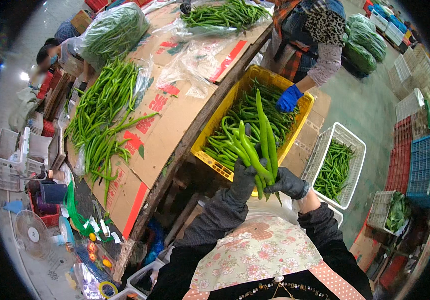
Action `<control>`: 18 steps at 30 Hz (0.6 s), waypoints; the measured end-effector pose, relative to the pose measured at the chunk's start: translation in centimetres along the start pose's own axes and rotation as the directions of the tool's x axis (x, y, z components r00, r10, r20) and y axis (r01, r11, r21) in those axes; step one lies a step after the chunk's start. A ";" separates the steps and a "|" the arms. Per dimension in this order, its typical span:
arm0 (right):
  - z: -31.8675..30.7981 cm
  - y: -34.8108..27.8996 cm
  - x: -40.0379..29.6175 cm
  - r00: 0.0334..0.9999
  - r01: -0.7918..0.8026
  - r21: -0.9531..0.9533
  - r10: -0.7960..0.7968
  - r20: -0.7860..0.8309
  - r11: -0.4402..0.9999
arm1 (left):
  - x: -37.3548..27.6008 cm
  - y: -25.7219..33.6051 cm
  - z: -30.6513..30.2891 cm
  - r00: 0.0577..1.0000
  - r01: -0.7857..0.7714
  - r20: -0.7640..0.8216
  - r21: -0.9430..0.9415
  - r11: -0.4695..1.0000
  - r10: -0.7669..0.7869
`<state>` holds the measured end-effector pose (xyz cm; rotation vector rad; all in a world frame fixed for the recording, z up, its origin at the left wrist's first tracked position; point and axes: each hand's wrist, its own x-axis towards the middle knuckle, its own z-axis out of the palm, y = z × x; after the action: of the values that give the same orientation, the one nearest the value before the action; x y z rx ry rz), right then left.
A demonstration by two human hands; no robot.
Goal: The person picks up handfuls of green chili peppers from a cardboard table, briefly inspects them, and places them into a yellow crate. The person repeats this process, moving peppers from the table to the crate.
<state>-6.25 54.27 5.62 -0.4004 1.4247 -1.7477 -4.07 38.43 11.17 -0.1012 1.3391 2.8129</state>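
Both my hands wear dark gloves and meet in front of my floral apron (252, 255). Between them stands a bunch of long green chili peppers (254, 153), tips pointing away from me. My left hand (242, 179) grips the bunch from the left. My right hand (289, 183) closes around the stem ends at the right. Just beyond my hands is a yellow plastic crate (212, 164); long green peppers (220, 144) lie in its near part and thinner, darker ones (250, 101) in its far part.
A co-worker's blue-gloved hand (289, 98) reaches into the yellow crate. Left of it, a cardboard-covered table (177, 138) carries a pepper pile (104, 105), a bagged bundle (115, 33) and loose plastic film (196, 60). At right, a white crate (355, 180) holds green peppers. A fan (33, 234) stands lower left.
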 end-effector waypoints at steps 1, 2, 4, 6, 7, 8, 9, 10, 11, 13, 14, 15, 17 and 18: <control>-0.1 0.7 -0.4 0.999 -0.005 -0.007 0.005 -0.036 1.000 | 0.0 -0.4 -0.1 0.999 0.038 -0.011 -0.005 0.999 -0.038; -0.1 1.3 -0.7 0.997 -0.010 -0.015 0.009 -0.073 1.000 | 0.0 -1.6 -0.9 0.997 0.060 -0.051 -0.031 0.998 -0.062; 0.4 2.1 -1.9 0.962 -0.111 -0.039 0.098 -0.254 0.993 | -0.1 -4.2 -2.7 0.986 0.110 -0.117 -0.064 0.992 -0.117; 0.7 3.5 -2.9 0.920 -0.144 -0.068 0.108 -0.377 0.987 | -0.6 -5.8 -3.7 0.972 0.175 -0.143 -0.076 0.982 -0.185; 0.7 4.2 -3.2 0.916 -0.124 -0.040 0.099 -0.388 0.991 | -0.9 -6.1 -4.2 0.964 0.213 -0.143 -0.082 0.974 -0.223; 0.8 4.7 -3.5 0.912 -0.104 -0.012 0.091 -0.400 0.994 | -1.2 -6.4 -4.8 0.955 0.250 -0.144 -0.089 0.964 -0.260; 0.9 4.9 -3.4 0.911 -0.076 0.006 0.071 -0.407 0.997 | -1.2 -6.8 -5.2 0.948 0.274 -0.143 -0.093 0.957 -0.285; 1.1 4.7 -3.5 0.902 -0.083 -0.046 0.055 -0.429 0.996 | -1.2 -7.7 -5.9 0.954 0.253 -0.136 -0.116 0.961 -0.268; 1.0 5.2 -3.7 0.890 -0.099 -0.159 0.016 -0.456 0.982 | -1.4 -8.7 -6.7 0.957 0.252 -0.123 -0.092 0.963 -0.262; 1.0 6.3 -3.7 0.869 -0.130 -0.375 -0.076 -0.488 0.918 | -1.5 -9.1 -7.4 0.964 0.246 -0.096 -0.035 0.969 -0.248; 1.2 6.5 -3.9 0.854 -0.172 -0.407 -0.071 -0.516 0.897 | -1.2 -9.3 -7.5 0.930 0.331 -0.048 -0.322 0.887 -0.364; 1.5 7.1 -4.2 0.861 -0.206 -0.435 -0.048 -0.506 0.877 | -1.6 -9.9 -8.1 0.894 0.344 -0.126 -0.418 0.841 -0.429; 1.7 9.2 -4.9 0.868 -0.273 -0.494 -0.009 -0.496 0.825 | -2.4 -12.2 -9.9 0.790 0.336 -0.238 -0.603 0.724 -0.565; 1.8 10.2 -5.3 0.884 -0.298 -0.509 0.033 -0.466 0.807 | -2.9 -12.5 -10.3 0.805 0.330 -0.200 -0.632 0.701 -0.559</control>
<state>2.25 56.87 -1.88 -0.1722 2.2539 -1.2730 -0.08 38.33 -4.83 -0.9011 0.3269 2.6927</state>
